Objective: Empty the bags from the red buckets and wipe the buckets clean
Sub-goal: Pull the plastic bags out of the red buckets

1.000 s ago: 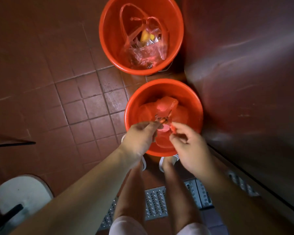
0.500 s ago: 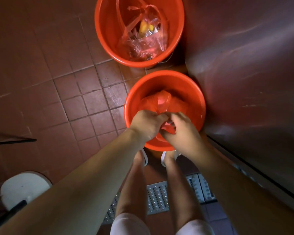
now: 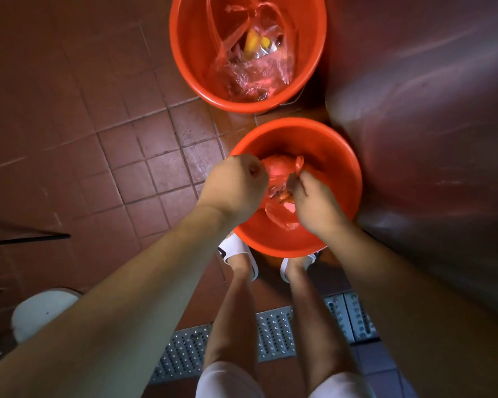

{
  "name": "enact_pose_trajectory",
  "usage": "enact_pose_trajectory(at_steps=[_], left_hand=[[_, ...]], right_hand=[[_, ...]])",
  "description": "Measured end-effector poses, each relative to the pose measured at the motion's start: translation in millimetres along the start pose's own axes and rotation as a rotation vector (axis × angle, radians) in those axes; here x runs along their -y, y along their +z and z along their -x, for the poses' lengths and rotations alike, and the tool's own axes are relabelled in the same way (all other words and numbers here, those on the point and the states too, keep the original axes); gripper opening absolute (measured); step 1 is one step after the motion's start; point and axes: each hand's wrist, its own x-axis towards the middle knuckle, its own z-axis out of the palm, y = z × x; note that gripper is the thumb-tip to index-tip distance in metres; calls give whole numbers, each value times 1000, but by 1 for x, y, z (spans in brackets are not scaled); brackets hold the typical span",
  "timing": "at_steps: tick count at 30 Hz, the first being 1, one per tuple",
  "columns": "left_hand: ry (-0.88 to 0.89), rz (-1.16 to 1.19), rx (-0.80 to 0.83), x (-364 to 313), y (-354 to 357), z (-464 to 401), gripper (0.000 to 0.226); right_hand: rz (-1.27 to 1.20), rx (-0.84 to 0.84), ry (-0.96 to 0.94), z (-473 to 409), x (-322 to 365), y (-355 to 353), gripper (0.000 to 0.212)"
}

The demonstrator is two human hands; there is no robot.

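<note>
Both hands on the bag in the near bucket.

Left hand (image 3: 236, 186) fisted on the left side of the red plastic bag (image 3: 279, 179); right hand (image 3: 314, 201) pinches its right side. Bag sits inside the near red bucket (image 3: 339, 168), by the feet. Far red bucket (image 3: 184, 53) holds a second, clearer bag (image 3: 253, 67) with something yellow inside. Tiled floor (image 3: 98, 124) all round.

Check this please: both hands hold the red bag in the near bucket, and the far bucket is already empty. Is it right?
Not quite. The head view shows the far bucket holds a clear bag. The left hand and right hand do hold the red bag in the near bucket.
</note>
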Motion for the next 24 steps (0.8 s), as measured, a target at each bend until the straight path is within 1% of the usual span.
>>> enact_pose_trajectory(at_steps=[2, 3, 4, 5, 6, 7, 8, 10, 11, 12, 13, 16, 18, 19, 20, 22, 23, 24], left_hand=[[105, -54, -9, 1, -6, 0, 21], [147, -74, -1, 1, -7, 0, 20], [182, -89, 14, 0, -8, -1, 19], [214, -98, 36, -1, -7, -2, 19], [247, -100, 69, -3, -6, -3, 18], [281, -105, 108, -5, -4, -6, 19], [316, -117, 142, -7, -1, -9, 20], [370, -120, 159, -9, 4, -16, 21], [369, -94, 134, -8, 5, -20, 21], [340, -65, 100, -6, 5, -24, 20], [301, -52, 80, -1, 6, -29, 21], [229, -64, 157, 16, 10, -38, 26], [183, -6, 180, 24, 16, -37, 21], [153, 38, 170, 26, 21, -36, 18], [113, 83, 162, 28, 26, -35, 14], [-1, 215, 174, 28, 39, -34, 4], [-57, 310, 191, 25, 45, -33, 4], [-104, 400, 201, 22, 50, -33, 8]], right_hand=[[-9, -7, 35, -12, 2, -2, 29], [-26, 21, 30, -17, 5, -4, 38], [-44, 67, 5, -19, 8, -5, 54], [-57, 118, -42, -20, 12, -3, 69], [-59, 171, -94, -21, 15, -2, 77], [-59, 218, -139, -21, 17, 1, 76], [-37, 252, -157, -22, 17, 4, 66], [93, 301, -97, -22, 15, 5, 38], [137, 299, -42, -23, 14, 4, 27], [122, 286, -3, -24, 12, 3, 24], [80, 266, 9, -25, 11, 2, 27], [26, 217, 48, -28, 9, -2, 45], [-81, 223, 116, -30, 7, -4, 58], [-126, 222, 136, -31, 5, -6, 61], [-155, 193, 159, -33, 4, -8, 61], [-193, 83, 186, -38, 2, -10, 52], [-203, 37, 176, -41, 1, -11, 47], [-207, -2, 168, -44, 0, -12, 42]])
